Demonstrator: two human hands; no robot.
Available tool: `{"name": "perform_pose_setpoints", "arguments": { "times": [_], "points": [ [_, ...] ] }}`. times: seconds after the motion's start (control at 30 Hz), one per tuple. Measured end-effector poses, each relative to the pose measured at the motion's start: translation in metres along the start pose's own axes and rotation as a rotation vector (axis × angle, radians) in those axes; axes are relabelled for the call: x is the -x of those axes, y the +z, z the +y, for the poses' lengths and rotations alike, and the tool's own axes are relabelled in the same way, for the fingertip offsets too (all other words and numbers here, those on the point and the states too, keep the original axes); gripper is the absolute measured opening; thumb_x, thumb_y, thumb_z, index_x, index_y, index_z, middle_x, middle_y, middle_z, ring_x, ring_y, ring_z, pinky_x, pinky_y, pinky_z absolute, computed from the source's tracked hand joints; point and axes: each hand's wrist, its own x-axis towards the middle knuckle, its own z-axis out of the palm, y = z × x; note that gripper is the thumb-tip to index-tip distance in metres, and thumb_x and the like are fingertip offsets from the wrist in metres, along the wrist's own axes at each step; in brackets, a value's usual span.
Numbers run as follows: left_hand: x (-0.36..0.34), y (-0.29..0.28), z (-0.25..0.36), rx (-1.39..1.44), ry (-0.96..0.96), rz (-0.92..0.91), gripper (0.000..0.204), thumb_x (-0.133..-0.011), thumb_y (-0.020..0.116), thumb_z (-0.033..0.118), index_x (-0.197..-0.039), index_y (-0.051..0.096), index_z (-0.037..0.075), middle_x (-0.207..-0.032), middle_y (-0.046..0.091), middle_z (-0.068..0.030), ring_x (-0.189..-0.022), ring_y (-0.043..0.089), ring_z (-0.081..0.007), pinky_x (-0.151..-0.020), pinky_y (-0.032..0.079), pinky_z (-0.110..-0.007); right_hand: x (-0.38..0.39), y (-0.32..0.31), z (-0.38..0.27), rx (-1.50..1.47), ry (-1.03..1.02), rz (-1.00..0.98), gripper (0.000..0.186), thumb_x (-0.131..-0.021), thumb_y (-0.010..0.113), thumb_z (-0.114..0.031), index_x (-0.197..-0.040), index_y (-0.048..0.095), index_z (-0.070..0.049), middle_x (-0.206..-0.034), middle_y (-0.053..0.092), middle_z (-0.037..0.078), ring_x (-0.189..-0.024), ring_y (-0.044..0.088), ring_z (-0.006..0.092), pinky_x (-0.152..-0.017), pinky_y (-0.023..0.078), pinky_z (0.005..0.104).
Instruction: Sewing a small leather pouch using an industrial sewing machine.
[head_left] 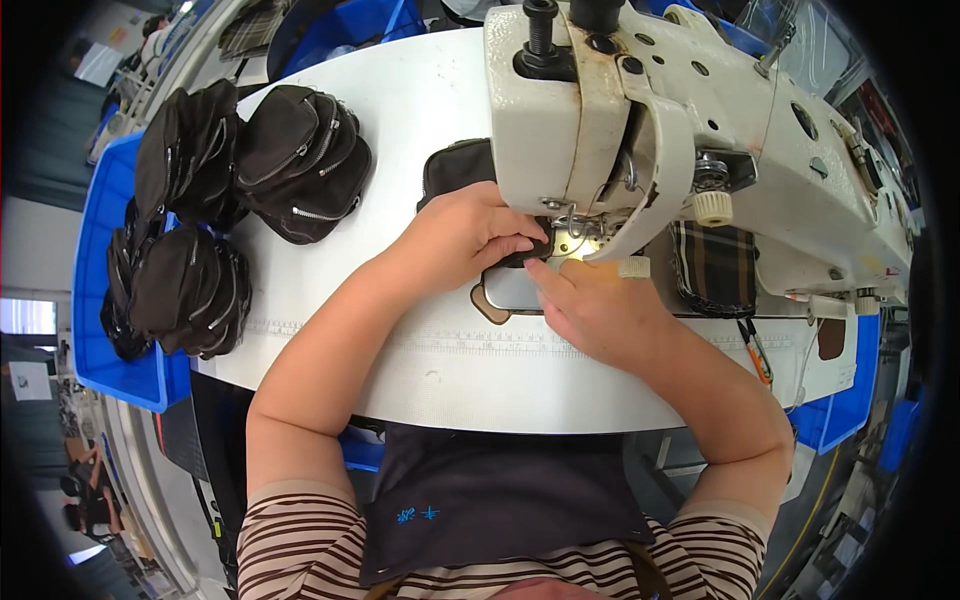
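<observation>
My left hand (462, 238) pinches the edge of a dark fabric pouch piece (455, 166) and holds it at the needle area of a cream industrial sewing machine (640, 110). Just to its right, my right hand (592, 308) rests on the metal needle plate (510, 290), with its fingertips pressing the same dark piece near the presser foot. Most of the piece is hidden under my left hand and behind the machine head.
Stacks of finished dark zippered pouches (300, 160) lie on the white table (400, 370) at the left and spill into a blue bin (95, 330). A plaid fabric piece (715, 265) sits under the machine arm. Orange-handled snips (755, 355) lie at the right.
</observation>
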Motion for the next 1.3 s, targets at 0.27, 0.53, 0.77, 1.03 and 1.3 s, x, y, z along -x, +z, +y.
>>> {"name": "perform_pose_setpoints", "arguments": {
  "times": [0.27, 0.53, 0.77, 1.03, 1.3],
  "points": [
    [0.000, 0.005, 0.002, -0.098, 0.111, 0.109, 0.019, -0.086, 0.078, 0.012, -0.105, 0.081, 0.015, -0.112, 0.074, -0.0030, -0.106, 0.069, -0.0271, -0.084, 0.060, -0.037, -0.001, 0.002, -0.004, 0.047, -0.011, -0.003, 0.040, -0.085, 0.078, -0.029, -0.120, 0.073, -0.009, -0.073, 0.060, -0.001, -0.055, 0.058, 0.0161, -0.048, 0.042, 0.0328],
    [0.003, 0.012, 0.006, -0.135, 0.118, 0.172, 0.017, -0.084, 0.078, 0.012, -0.100, 0.081, 0.016, -0.110, 0.074, -0.0003, -0.103, 0.069, -0.0253, -0.082, 0.059, -0.036, 0.002, 0.007, -0.003, 0.034, -0.023, -0.018, 0.044, -0.085, 0.078, -0.030, -0.123, 0.071, -0.009, -0.075, 0.060, -0.001, -0.054, 0.058, 0.0161, -0.049, 0.042, 0.0333],
    [0.003, 0.013, 0.009, -0.227, 0.140, 0.213, 0.014, -0.085, 0.077, 0.015, -0.099, 0.081, 0.015, -0.105, 0.075, -0.0009, -0.099, 0.069, -0.0249, -0.078, 0.059, -0.036, -0.001, 0.001, -0.009, 0.054, 0.073, -0.108, 0.037, -0.087, 0.076, -0.023, -0.122, 0.071, -0.012, -0.076, 0.064, 0.001, -0.065, 0.068, 0.0198, -0.052, 0.054, 0.0353],
    [0.000, 0.008, 0.010, -0.182, 0.048, 0.218, 0.016, -0.086, 0.078, 0.017, -0.100, 0.083, 0.014, -0.100, 0.076, -0.0036, -0.091, 0.072, -0.0258, -0.077, 0.059, -0.036, -0.004, 0.003, -0.006, 0.065, 0.089, -0.061, 0.034, -0.088, 0.074, -0.019, -0.120, 0.071, -0.010, -0.071, 0.065, 0.003, -0.060, 0.068, 0.0220, -0.051, 0.054, 0.0366],
    [-0.003, 0.006, 0.012, -0.089, -0.043, 0.185, 0.017, -0.087, 0.078, 0.014, -0.104, 0.082, 0.012, -0.103, 0.076, -0.0064, -0.091, 0.073, -0.0275, -0.079, 0.059, -0.036, -0.001, 0.014, -0.001, 0.145, 0.021, 0.063, 0.038, -0.084, 0.075, -0.024, -0.118, 0.075, -0.008, -0.067, 0.053, -0.003, -0.051, 0.050, 0.0156, -0.046, 0.037, 0.0314]
  ]
}}
